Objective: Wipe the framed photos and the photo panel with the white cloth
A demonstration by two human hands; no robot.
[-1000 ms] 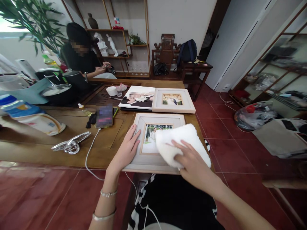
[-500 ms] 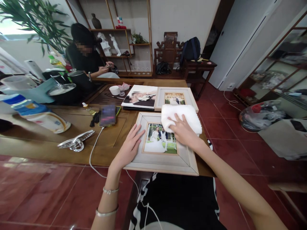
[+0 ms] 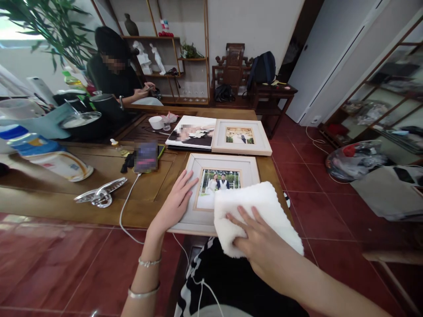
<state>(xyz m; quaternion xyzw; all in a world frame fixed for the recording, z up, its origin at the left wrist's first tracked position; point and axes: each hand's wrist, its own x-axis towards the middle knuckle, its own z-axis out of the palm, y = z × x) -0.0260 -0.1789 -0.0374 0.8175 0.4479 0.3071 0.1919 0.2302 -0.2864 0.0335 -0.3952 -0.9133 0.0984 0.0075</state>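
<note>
Before me at the table's edge lies a pale wooden picture frame (image 3: 250,166) with a photo of a couple. Across the left side of this frame my left hand (image 3: 174,203) rests flat, its fingers stretched out. A folded, fluffy white cloth (image 3: 253,200) covers the frame's lower right part and hangs past its near edge. My right hand (image 3: 264,248) grips the cloth from above, fingers bent into it. The lower right of the photo is hidden under the cloth.
Behind lie a second framed photo (image 3: 266,143) and a photo book (image 3: 194,132). To the left are a phone (image 3: 146,157) on a white cable, a shiny metal ornament (image 3: 102,193) and a blue-and-white bottle (image 3: 49,154). A seated person (image 3: 115,75) is across the table.
My right hand has drawn the cloth from the frame's upper right corner toward me, down to its near edge. The second framed photo is now uncovered. My left hand stays put.
</note>
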